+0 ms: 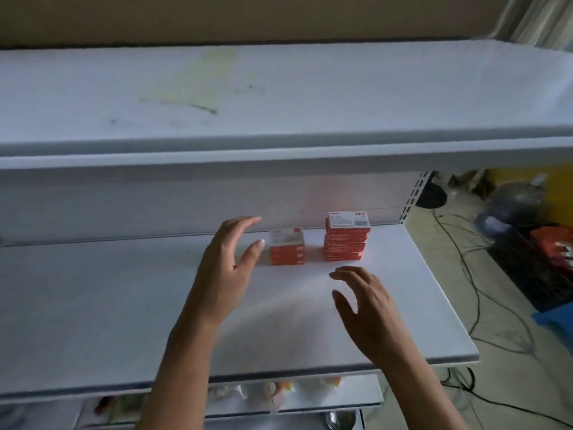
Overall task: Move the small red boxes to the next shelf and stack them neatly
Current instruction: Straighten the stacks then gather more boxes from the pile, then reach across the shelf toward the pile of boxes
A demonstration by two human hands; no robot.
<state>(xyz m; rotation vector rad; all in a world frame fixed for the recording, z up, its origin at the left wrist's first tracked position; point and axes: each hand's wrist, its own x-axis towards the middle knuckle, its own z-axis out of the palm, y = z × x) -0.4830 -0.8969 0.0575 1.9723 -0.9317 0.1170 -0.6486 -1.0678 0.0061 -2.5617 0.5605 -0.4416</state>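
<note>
Nearest: right hand (366, 302) spread loose, holding nothing, over the white shelf (93, 305). Beyond it, left hand (228, 259) wide, thumb and fingers apart, empty, just left of the short stack of red boxes (286, 249). Right of that, past the right fingertips, the taller stack (346, 238), its layers slightly skewed. Risk: a sideways nudge during a hasty grasp, toppling or fanning either pile.
</note>
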